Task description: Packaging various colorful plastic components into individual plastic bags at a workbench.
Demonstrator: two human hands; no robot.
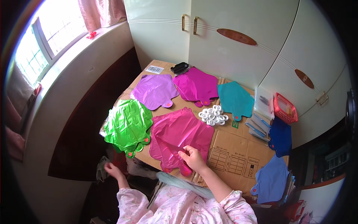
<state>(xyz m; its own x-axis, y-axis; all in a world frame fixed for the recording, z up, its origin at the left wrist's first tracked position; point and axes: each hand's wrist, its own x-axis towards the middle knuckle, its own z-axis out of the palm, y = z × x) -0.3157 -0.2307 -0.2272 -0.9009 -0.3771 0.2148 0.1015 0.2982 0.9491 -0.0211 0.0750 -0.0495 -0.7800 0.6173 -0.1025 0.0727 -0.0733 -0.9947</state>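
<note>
Balloons, flat foil ones, sorted by colour into piles on a cardboard-covered worktop (231, 149). Right hand (194, 157) sits at 6 o'clock on the pink foil balloon stack (179, 136), fingers curled and pinching the top sheet near its lower edge, probably to peel one layer off the pile. Left hand (112, 170) is off the worktop edge at 8 o'clock, low beside a crumpled clear plastic bag (100, 168); fingers bent at the bag, but whether they grip it I cannot tell. Green foil balloons (127, 127) lie at 9 o'clock from the pink stack, overlapping the edge. Purple balloon (154, 90) at 11, magenta pile (197, 86) at 12, teal balloon (235, 99) at 1. White plastic rings (213, 115) heaped between pink and teal, within reach. Blue balloons (274, 179) hang at 3–4 o'clock. Red basket (285, 108) at far right.
</note>
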